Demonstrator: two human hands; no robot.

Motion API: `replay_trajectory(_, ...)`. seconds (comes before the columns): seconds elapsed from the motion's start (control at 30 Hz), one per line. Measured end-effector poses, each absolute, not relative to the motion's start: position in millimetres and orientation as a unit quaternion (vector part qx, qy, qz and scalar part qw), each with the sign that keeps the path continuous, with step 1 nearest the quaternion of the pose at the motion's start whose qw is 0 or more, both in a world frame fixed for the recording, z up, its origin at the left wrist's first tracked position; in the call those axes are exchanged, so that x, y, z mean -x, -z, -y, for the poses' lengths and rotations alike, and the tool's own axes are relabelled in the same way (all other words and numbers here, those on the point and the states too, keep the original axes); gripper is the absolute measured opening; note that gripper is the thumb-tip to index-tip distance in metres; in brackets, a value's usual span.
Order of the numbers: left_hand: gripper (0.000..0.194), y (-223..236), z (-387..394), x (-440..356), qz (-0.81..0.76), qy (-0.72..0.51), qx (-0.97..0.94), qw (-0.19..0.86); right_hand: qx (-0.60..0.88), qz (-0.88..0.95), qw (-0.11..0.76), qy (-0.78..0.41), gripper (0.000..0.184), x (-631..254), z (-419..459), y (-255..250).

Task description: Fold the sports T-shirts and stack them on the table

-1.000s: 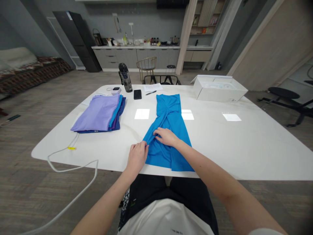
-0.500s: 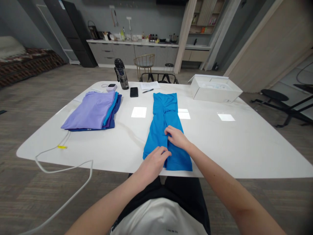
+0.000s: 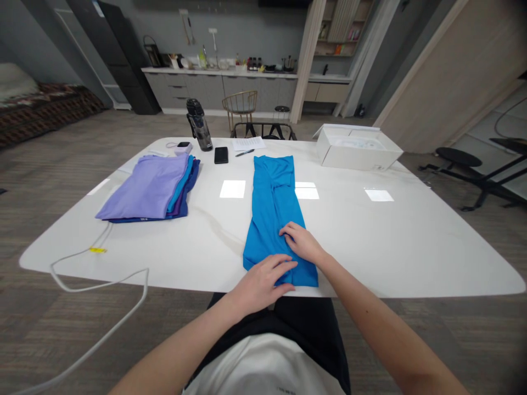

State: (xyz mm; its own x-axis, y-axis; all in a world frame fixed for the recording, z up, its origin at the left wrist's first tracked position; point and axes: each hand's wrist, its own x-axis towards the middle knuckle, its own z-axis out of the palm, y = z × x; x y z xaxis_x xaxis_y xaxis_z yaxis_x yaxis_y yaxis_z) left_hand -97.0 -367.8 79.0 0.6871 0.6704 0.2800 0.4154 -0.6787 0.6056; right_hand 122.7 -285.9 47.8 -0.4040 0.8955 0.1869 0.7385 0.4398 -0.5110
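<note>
Blue pants [image 3: 269, 203] lie lengthwise on the white table, waist end away from me and the leg ends near the front edge. My left hand [image 3: 267, 277] rests over the near end of the fabric, its thumb and fingers spread apart. Slightly farther up and to the right, my right hand [image 3: 302, 241] touches the pants with loosely bent fingers, nothing visibly pinched in them. The two hands are close together but separate. Part of the cloth under both palms is hidden.
A stack of folded clothes [image 3: 144, 189], lilac on top, sits at the left. Farther back are a water bottle [image 3: 200, 126], a black phone [image 3: 221, 155], a pen [image 3: 245, 153], paper [image 3: 249, 144] and an open white box [image 3: 358, 153]. A white cable [image 3: 140, 302] hangs off the front-left edge.
My left hand has opened and slid slightly right and down across the fabric. My right hand has shifted a little toward me and loosened. The left part of the pants now lies narrower.
</note>
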Motion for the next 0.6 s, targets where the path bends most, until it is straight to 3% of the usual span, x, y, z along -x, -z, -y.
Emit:
replay_trajectory(0.1,0.045,-72,365,125,-0.389,-0.227,-0.869,0.204,0.516,0.807,0.227,-0.174,0.034,-124,295,-47)
replay_trajectory(0.2,0.045,-64,362,151,-0.457,-0.186,-0.853,0.172,0.496,0.821,0.216,-0.18,0.024,-119,310,-54)
replay_trajectory(0.37,0.021,-53,355,162,-0.472,-0.166,-0.848,0.173,0.437,0.862,0.154,-0.206,0.022,-106,334,-62)
replay_trajectory(0.43,0.016,-48,353,158,-0.485,-0.224,-0.82,0.207,0.433,0.868,0.136,-0.201,0.029,-104,341,-63)
replay_trajectory(0.6,0.017,-42,353,147,-0.549,-0.466,-0.603,0.343,0.454,0.864,0.114,-0.184,0.076,-105,350,-69)
